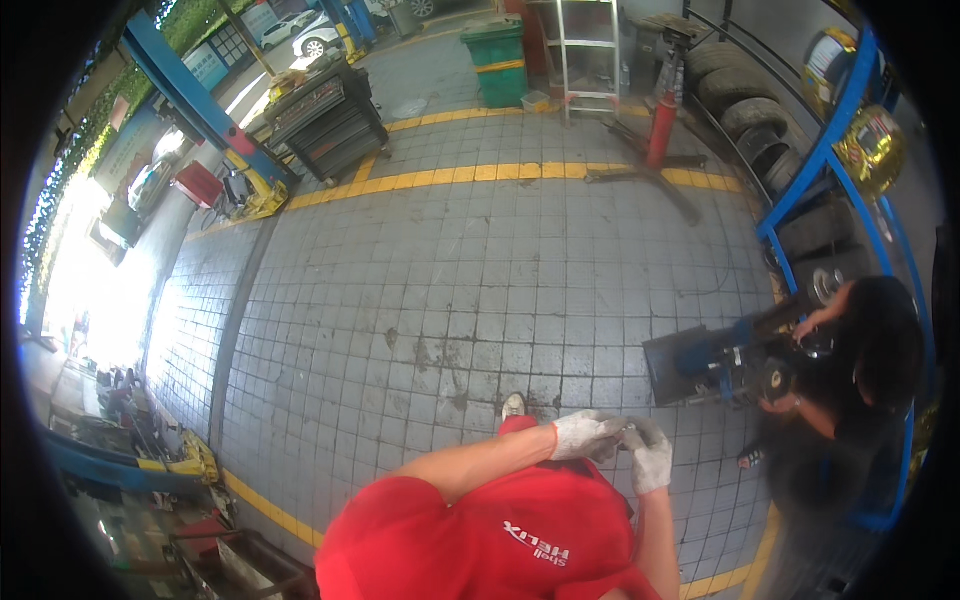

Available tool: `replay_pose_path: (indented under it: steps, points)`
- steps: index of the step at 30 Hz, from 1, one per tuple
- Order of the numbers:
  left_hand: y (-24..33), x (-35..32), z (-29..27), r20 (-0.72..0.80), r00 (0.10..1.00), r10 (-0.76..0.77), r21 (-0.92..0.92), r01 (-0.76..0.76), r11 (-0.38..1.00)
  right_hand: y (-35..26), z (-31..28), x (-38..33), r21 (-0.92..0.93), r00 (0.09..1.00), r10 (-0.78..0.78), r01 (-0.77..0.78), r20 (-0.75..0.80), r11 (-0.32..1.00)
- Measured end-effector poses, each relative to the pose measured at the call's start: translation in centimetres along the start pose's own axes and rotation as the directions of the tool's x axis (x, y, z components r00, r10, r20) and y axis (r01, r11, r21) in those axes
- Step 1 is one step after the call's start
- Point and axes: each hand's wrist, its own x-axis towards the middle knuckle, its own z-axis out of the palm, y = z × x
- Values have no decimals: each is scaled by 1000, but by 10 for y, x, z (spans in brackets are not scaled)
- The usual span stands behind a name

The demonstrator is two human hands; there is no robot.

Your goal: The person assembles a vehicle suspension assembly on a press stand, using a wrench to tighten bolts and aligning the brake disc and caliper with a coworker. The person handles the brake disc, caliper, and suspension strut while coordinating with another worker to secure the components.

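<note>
Both my hands wear pale, greyish work gloves and meet in front of my red shirt [450,540], above the tiled floor. My left hand [588,436] reaches across from the left with its fingers curled toward the other glove. The right hand [652,460] comes up from below, its fingers bent and pressed against the left fingertips. Whatever lies between the fingers, if anything, is too small and hidden to name. One light-coloured shoe [514,404] shows on the floor just beyond my left wrist.
At right a person in dark clothes [880,350] bends over a machine [740,370] beside a blue rack [845,120] and tyres [735,85]. Farther off stand a red stand [661,130], ladder [590,43], green bin [495,70], tool cart [325,120] and blue lift post [195,85].
</note>
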Motion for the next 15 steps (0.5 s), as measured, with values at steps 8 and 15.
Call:
replay_pose_path:
  steps: [8, 15]
  points:
    - [182, -150, -144, -265, 955, 134, 344, -36, 938, -84, 222, 124, -496, 904, -85, 307, 419, 812]
    - [258, -236, -272, -407, 835, 371, 415, -192, 889, -113, 400, 216, -411, 647, -169, 641, 743, 648]
